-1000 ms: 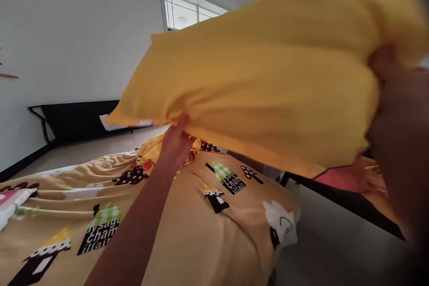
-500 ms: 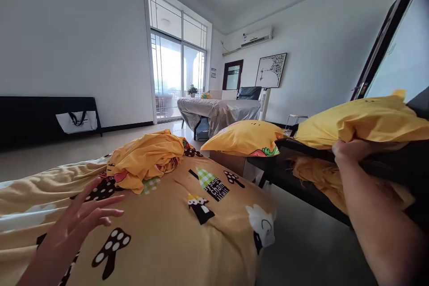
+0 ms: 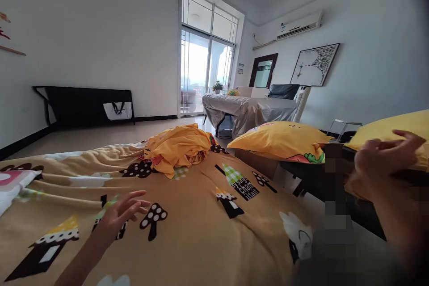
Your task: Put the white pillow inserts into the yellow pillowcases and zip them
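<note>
with grip released at the left hand (image 3: 119, 212), spread above the patterned sheet (image 3: 191, 228); with the right hand (image 3: 380, 156) curled before the yellow pillow (image 3: 407, 122), cannot tell if holding it. beyond the left hand, see bundled yellow cloth (image 3: 179, 147); left of the right, see another pillow (image 3: 275, 140).

"aysage", "cham" and "ilfait" are printed on a house motif (image 3: 247, 187) of the bedspread (image 3: 191, 219); the wall sign (image 3: 240, 69) is illegibly small.
</note>
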A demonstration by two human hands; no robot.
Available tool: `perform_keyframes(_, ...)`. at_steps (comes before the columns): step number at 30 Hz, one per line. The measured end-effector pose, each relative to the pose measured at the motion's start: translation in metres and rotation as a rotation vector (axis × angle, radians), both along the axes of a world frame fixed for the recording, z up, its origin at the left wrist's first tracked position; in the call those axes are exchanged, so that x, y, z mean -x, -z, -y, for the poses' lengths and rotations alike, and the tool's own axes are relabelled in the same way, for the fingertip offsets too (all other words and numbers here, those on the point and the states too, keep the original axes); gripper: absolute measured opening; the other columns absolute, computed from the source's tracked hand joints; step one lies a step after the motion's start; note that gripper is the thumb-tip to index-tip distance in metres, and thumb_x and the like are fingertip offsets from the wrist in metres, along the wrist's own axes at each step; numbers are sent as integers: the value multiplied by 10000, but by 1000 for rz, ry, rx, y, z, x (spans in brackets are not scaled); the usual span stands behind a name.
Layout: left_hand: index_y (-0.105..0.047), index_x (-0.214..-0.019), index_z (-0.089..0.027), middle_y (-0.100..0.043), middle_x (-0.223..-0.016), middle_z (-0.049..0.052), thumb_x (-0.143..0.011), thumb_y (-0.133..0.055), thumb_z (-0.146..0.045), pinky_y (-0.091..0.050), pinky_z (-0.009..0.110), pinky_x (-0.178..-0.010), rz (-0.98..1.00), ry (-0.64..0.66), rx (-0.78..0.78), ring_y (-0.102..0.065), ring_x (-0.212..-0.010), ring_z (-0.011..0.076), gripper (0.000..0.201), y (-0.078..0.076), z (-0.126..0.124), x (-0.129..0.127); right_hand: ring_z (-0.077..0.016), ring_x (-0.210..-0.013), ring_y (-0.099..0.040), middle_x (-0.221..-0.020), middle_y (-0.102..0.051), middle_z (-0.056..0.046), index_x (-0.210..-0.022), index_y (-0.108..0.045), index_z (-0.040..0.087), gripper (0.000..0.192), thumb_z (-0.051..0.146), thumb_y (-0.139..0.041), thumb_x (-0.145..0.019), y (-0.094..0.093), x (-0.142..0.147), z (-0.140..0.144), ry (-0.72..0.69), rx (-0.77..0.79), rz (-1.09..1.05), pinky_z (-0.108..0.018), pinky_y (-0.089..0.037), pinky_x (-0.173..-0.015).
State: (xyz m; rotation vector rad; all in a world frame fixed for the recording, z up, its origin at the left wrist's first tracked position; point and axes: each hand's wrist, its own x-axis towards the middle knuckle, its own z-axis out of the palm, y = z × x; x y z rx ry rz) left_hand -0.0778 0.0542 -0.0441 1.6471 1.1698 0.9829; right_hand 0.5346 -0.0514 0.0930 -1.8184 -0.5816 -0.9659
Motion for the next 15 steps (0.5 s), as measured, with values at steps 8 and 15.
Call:
perform_keyframes(8,-535,-1314,-156,-497,-1415,134,-856,-363,-383,-321,458,-1100,-748,-60,-185,-417,-1341,273,539,93,-4,-1,-196,-1025,-595,-1220,-601,-106,-993,-696,157,239,217,-494,-881,50,218,-176,-809,773,152,-284,-415,-893)
perform_keyframes(15,-426,-1418,-189,-356,-1518,101,-896,-304,-351,-243,452,-1131,-946,-2,-122,-274,-1420,246,560,91,0,-3,-227,-1173,-524,-1401,-481,-66,-1014,-686,200,197,244,-647,-827,138,399,-266,-1222,963,184,-358,-433,-984)
